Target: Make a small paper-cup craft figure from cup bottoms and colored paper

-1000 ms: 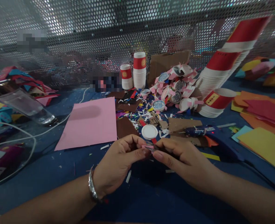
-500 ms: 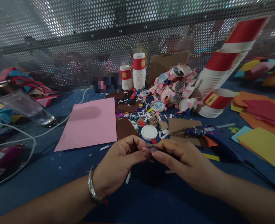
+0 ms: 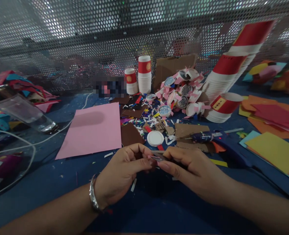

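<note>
Close together near the middle, both hands pinch one small flat pinkish-grey piece [image 3: 157, 158]. It is seen almost edge-on and mostly covered by fingers, so its kind cannot be made out. My left hand [image 3: 125, 169], with a silvery bracelet at the wrist, grips its left side between thumb and fingers. My right hand [image 3: 195, 173] has its thumb along the right side, fingers curled behind. Just beyond the fingertips lies a white round lid [image 3: 155, 138] with a red strip [image 3: 160, 147] by its lower edge.
Pink paper [image 3: 90, 130] lies left, near a glass [image 3: 29, 112]. A glue gun [image 3: 228, 147] rests on cardboard [image 3: 192, 130] at right. Behind are paper scraps, a heap of round discs with pink paper limbs [image 3: 183, 93] and stacked paper cups [image 3: 223, 75]. Coloured sheets [image 3: 272, 151] lie far right.
The view has shifted slightly, so the surroundings sit a little further left. Both hands keep their pinch on the flat piece, which appears slightly tilted differently between the fingertips.
</note>
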`<action>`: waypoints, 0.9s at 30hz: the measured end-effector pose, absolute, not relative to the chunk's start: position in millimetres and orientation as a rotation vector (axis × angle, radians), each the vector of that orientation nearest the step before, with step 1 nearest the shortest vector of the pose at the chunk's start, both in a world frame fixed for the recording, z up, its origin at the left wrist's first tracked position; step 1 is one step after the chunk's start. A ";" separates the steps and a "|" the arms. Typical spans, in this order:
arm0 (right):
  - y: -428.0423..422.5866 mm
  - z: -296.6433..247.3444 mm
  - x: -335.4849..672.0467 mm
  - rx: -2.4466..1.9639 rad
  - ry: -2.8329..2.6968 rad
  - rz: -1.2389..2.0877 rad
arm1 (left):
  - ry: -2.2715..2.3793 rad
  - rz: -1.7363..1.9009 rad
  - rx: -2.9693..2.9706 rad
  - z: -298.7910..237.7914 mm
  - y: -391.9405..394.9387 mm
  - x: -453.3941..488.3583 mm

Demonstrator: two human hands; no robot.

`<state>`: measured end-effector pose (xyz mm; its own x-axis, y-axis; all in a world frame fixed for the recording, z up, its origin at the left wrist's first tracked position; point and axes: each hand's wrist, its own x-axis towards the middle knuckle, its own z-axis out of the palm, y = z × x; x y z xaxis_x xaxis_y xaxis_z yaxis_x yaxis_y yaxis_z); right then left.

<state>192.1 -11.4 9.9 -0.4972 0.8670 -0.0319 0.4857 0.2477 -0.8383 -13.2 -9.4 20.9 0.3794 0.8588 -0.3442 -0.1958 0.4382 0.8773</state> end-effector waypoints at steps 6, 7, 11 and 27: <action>-13.3 8.0 192.5 -1.229 -2.080 1.143 | 0.931 0.795 0.817 19.2 -10.8 -13.2; -13.4 7.5 192.5 -1.221 -2.078 1.142 | 0.928 0.795 0.813 19.4 -10.9 -13.1; -13.8 6.9 192.2 -1.202 -2.078 1.121 | 0.927 0.786 0.807 22.1 -10.1 -12.4; -10.2 5.4 193.6 -1.206 -2.100 1.127 | 0.931 0.757 0.748 19.7 -8.0 -12.7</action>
<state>193.6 -10.2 5.4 -0.5054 0.8629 -0.0038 0.4801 0.2776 -0.8321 -12.7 -8.0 19.7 0.3923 0.8225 -0.4118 -0.2346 0.5224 0.8198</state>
